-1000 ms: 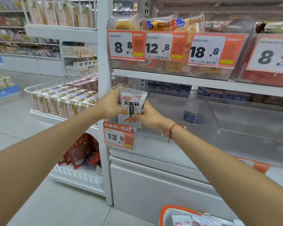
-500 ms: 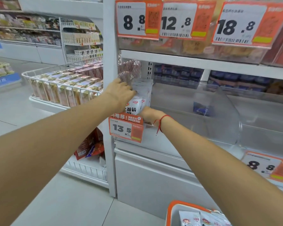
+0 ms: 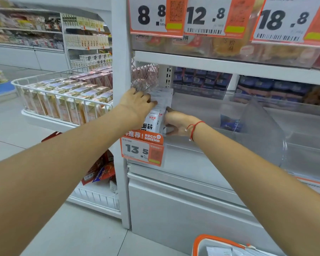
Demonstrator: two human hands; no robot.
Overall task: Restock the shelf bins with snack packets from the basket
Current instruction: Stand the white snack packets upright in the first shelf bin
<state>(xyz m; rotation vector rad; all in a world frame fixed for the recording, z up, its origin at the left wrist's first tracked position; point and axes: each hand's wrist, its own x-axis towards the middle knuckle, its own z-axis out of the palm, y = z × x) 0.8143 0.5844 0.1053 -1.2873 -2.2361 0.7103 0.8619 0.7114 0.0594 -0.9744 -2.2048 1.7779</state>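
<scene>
Store shelving with clear shelf bin (image 3: 192, 163), both arms outstretched, left hand (image 3: 137, 105) fingers curled over the snack packets (image 3: 155, 119) from above, right hand (image 3: 177, 122) pinching their side edge, basket (image 3: 207, 241) below.

Two bare forearms, no sleeves on either, enter from the lower left and lower right of the frame. A thin red string bracelet (image 3: 194, 128) circles the wrist at centre right, with small pale beads at its ends. The left hand (image 3: 137, 104) and right hand (image 3: 177, 122) carry no rings or gloves.
</scene>
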